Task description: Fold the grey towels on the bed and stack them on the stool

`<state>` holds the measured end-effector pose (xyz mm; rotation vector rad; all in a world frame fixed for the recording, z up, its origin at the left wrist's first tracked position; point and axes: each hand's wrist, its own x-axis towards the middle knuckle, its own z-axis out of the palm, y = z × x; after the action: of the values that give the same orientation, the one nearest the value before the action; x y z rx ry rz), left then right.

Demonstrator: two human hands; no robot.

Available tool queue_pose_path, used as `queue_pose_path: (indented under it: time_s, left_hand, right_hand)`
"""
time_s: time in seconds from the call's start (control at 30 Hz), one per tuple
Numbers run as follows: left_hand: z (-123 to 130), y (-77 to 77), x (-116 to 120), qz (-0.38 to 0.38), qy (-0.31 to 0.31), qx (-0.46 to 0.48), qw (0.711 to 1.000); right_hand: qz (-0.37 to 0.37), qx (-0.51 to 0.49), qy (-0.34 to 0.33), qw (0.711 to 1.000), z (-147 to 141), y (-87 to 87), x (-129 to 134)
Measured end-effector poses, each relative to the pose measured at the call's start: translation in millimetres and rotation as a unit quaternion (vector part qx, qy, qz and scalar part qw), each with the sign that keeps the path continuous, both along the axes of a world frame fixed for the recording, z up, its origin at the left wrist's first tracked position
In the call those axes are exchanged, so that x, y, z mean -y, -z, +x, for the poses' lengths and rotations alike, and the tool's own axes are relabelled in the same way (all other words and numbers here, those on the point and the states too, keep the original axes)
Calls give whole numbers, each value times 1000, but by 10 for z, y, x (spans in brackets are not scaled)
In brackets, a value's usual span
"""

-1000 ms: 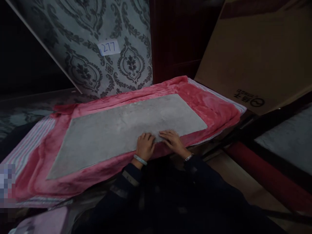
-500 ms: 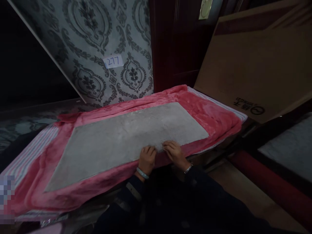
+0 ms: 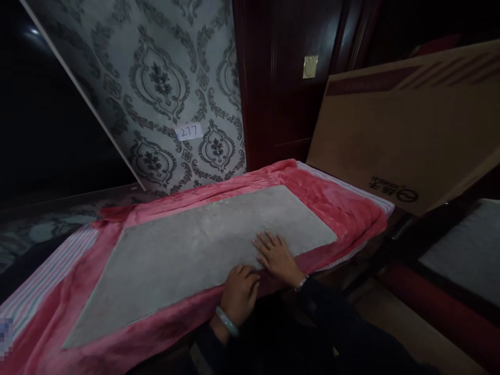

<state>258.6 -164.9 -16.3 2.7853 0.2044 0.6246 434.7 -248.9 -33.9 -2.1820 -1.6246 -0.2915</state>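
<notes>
A large grey rectangular mat (image 3: pixel 187 250) lies flat on a pink plush blanket (image 3: pixel 339 203); its exact material I cannot tell. My right hand (image 3: pixel 279 260) rests palm down on the mat near its front edge, its fingers stretched and a little apart. To its left, my left hand (image 3: pixel 239 294) is at the same front edge, over the border of mat and blanket. Its fingers are curled in, and whatever lies inside them is hidden. A bracelet sits on each wrist.
Striped cloth (image 3: pixel 54 265) shows beneath the blanket at both ends. A large cardboard sheet (image 3: pixel 390 135) leans at the back right, beside a dark red door (image 3: pixel 277 114). Patterned wallpaper with a paper label (image 3: pixel 189 131) reading 277 stands behind. A dark screen-like panel (image 3: pixel 47 120) is at left.
My right hand has flattened and spread its fingers farther onto the mat. My left hand has drawn slightly nearer to me, still curled. The camera view has tilted up.
</notes>
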Motion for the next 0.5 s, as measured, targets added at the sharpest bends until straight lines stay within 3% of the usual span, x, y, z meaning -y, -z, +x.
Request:
queue_pose_path:
  time_s: [0.1, 0.23, 0.33, 0.5]
  left_hand:
    - [42, -233, -436, -67, 54, -33, 996]
    - [118, -509, -1380, -50, 23, -74, 996]
    - [47, -617, -2129, -28, -65, -146, 987]
    - [-399, -719, -3064, -10, -280, -215, 936]
  right_hand:
    - [-31, -12, -6, 999, -14, 53, 54]
    - [-81, -81, -82, 990, 236, -154, 66]
    - [-56, -139, -81, 985, 652, -413, -42]
    - [-91, -129, 75, 985, 1408, -783, -445]
